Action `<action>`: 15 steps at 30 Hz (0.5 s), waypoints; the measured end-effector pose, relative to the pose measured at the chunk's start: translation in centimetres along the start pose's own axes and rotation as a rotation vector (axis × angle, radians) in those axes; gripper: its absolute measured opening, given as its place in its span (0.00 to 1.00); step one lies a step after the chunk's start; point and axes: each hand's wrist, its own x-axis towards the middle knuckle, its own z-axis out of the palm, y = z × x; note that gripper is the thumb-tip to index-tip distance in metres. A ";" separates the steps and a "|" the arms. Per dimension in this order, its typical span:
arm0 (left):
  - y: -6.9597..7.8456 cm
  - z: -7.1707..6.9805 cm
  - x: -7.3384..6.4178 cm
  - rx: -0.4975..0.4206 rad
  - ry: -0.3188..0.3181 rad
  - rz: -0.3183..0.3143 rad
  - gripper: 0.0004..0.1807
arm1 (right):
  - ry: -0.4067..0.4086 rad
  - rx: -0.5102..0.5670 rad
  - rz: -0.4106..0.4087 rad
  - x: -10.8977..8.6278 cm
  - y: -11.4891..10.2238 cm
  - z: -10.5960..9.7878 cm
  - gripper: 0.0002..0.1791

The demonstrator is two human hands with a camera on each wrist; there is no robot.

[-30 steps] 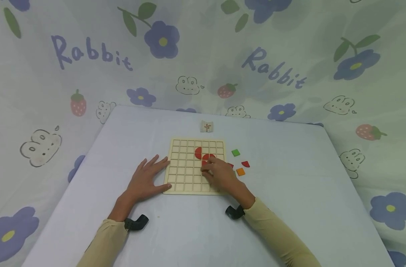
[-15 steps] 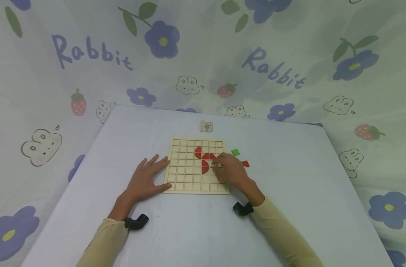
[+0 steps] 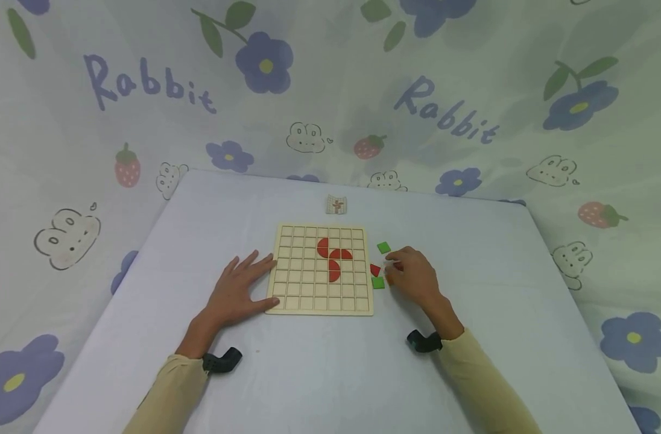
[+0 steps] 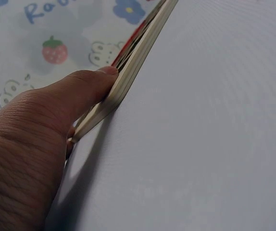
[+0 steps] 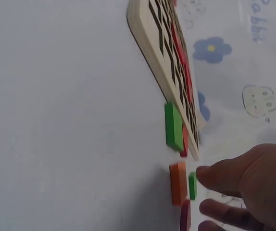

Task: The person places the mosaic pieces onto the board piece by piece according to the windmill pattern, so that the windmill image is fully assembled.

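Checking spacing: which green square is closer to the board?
The head view's lower green square, close by the board; the upper green square lies farther off.

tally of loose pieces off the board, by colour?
Green pieces: 2
Red pieces: 2
Orange piece: 1
Total: 5
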 end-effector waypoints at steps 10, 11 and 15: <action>-0.1 0.2 0.0 0.014 0.011 0.007 0.48 | -0.019 0.031 0.008 -0.8 1.6 -0.7 0.12; -0.1 0.2 0.0 0.016 0.012 0.007 0.48 | -0.018 0.038 0.005 -0.8 1.7 -0.6 0.11; -0.1 0.2 0.0 0.012 0.017 0.012 0.48 | 0.001 0.056 0.010 -0.7 1.7 -0.4 0.07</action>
